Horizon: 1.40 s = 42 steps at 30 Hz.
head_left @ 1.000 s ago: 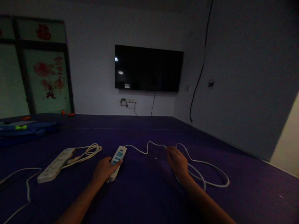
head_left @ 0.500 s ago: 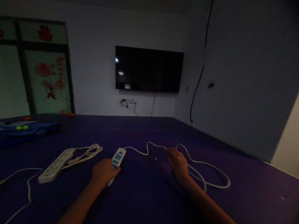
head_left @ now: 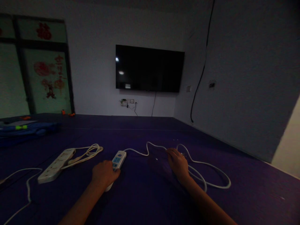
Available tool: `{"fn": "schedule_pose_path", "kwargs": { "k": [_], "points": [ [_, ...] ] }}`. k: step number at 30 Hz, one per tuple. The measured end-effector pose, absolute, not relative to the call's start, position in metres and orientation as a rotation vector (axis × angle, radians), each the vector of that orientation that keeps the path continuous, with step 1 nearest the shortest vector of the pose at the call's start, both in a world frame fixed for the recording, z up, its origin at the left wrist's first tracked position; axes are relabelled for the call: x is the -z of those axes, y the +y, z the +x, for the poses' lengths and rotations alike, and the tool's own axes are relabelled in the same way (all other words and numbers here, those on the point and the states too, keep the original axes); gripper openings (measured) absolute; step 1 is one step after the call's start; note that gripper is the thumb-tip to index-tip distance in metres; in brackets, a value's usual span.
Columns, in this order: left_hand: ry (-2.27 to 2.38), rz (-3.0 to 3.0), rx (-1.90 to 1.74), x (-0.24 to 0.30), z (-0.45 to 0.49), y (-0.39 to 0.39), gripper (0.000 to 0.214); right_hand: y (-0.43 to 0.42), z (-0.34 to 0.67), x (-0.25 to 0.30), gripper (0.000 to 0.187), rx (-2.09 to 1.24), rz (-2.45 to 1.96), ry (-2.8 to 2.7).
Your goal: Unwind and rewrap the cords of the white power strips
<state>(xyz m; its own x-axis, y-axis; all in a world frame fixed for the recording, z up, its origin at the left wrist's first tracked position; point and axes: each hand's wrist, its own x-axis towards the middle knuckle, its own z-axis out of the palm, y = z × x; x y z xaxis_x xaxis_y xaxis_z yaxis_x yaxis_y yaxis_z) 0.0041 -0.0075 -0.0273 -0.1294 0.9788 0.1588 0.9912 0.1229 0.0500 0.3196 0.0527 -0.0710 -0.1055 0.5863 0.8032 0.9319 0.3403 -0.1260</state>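
Observation:
My left hand [head_left: 104,172] is closed around the middle of a white power strip [head_left: 120,156] with blue sockets. The strip's far end and a bit of its near end show past my fingers. From the far end a white cord [head_left: 138,152] runs in waves to my right hand [head_left: 177,162], whose fingers are closed on it. Beyond that hand the cord spreads in loose loops to the right. What looks like the cord's plug [head_left: 183,154] lies partly hidden behind my right hand.
A second white power strip [head_left: 56,165] lies at left, its cord [head_left: 93,149] bundled. Another white cord [head_left: 28,187] runs along the left edge. Blue cloth [head_left: 39,127] lies farther back on the purple surface [head_left: 140,200]. A television [head_left: 150,68] hangs on the far wall.
My left hand and the power strip have shifted very slightly, with the strip's far end a little lower. The right hand stays almost where it was on the cord.

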Motion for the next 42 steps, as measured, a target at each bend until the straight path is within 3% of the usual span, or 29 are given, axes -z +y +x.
{"fn": "schedule_pose_path", "kwargs": {
  "k": [8, 22, 42],
  "points": [
    [-2.026, -2.077, 0.375, 0.045, 0.011, -0.002, 0.039, 0.053, 0.316, 0.072, 0.028, 0.477, -1.321, -1.829],
    [-2.044, -2.164, 0.364, 0.052, 0.010, 0.002, 0.037, 0.055, 0.310, 0.078, 0.024, 0.097, -1.654, -2.083],
    [-2.048, -2.176, 0.322, 0.048, 0.012, -0.001, 0.034, 0.055, 0.310, 0.079, 0.024, 0.095, -1.652, -2.133]
  ]
}}
